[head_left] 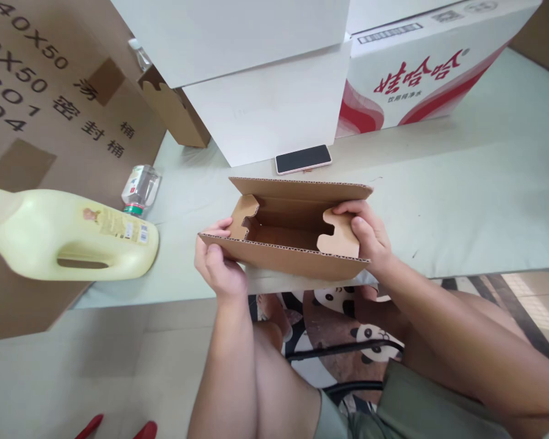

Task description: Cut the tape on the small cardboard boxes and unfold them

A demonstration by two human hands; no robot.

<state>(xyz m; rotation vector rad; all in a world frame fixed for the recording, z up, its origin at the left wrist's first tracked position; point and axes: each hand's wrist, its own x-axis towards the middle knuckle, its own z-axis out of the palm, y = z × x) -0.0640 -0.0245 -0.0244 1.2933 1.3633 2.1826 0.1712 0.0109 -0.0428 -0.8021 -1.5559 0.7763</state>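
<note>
A small brown corrugated cardboard box point(297, 259), open at the top, is held at the near edge of a pale green table point(462, 201). My left hand point(219, 265) grips the box's left end, thumb on the near wall, fingers curled at the end flap. My right hand point(368, 235) is closed on the right end, pressing the notched end flap inward with the thumb. The box's far flap stands up behind the opening. Inside, the box looks empty.
A pale yellow jug with a handle point(68, 235) lies at the left. A clear plastic bottle point(140, 189) lies behind it, against a large brown carton point(50, 91). A phone point(303, 159) lies before stacked white boxes point(274, 97). A red-and-white carton point(421, 73) stands at the right.
</note>
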